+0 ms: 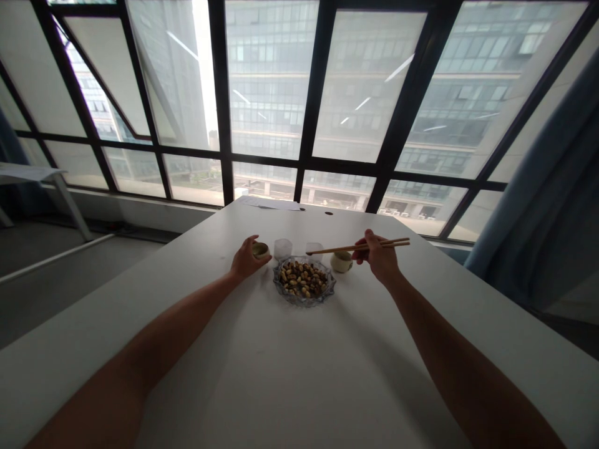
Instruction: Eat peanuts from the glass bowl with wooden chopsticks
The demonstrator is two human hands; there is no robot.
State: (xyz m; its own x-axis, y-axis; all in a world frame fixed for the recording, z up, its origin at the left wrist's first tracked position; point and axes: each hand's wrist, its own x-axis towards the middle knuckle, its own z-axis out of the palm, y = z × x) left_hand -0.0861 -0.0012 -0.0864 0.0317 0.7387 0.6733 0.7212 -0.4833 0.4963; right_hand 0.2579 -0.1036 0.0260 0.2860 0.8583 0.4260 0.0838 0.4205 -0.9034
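Note:
My left hand [249,257] is wrapped round a small olive-green cup [261,251] that is tilted or standing on the table; which one I cannot tell. In my right hand [374,254] is a pair of wooden chopsticks [334,249], pointing left. Their tips are close together above the far rim of a clear glass dish [304,302], and a small dark spot shows there, too small to name. Brown and tan nuts or beans [304,278] fill the dish. Just left of my right hand stands a second small green cup [341,262], below the chopsticks.
Two clear glasses [282,249] stand behind the dish, the right glass [314,247] partly behind the chopsticks. White paper [271,204] lies at the far end of the white table [281,374]. Beyond are large windows, with a blue curtain [533,206] at right and another table [28,173] at left.

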